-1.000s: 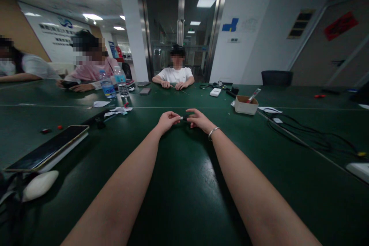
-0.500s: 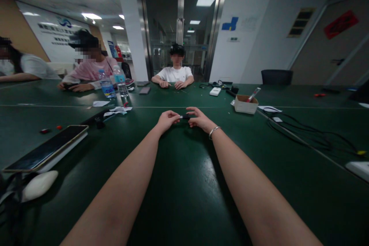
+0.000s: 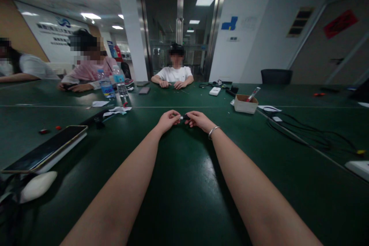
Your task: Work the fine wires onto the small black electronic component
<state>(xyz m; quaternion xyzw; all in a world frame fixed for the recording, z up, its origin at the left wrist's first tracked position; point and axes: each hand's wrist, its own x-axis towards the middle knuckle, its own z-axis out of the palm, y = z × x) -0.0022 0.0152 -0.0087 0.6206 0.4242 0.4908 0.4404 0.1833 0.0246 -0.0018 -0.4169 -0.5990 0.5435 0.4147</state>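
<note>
A small, short black-and-silver stick [image 3: 185, 117] is held level between my two hands, a little above the green table. My left hand [image 3: 168, 121] is closed in a pinch around its silver end. From the other side, my right hand [image 3: 201, 120], with a silver bangle [image 3: 213, 132] at the wrist, has its thumb and fingers closed on the black end. The fingers cover much of the stick, and it is too small to tell its exact kind.
On the green table [image 3: 184, 184] a phone [image 3: 47, 148] lies on a white box at left. Papers [image 3: 117, 111] and water bottles [image 3: 119, 80] stand beyond. At right are a small box [image 3: 245, 104] and black cables [image 3: 305, 130]. A person [image 3: 174, 75] sits opposite.
The fingers of my right hand, spread around the black end before, have closed onto it. My left hand keeps its pinch on the silver end.
</note>
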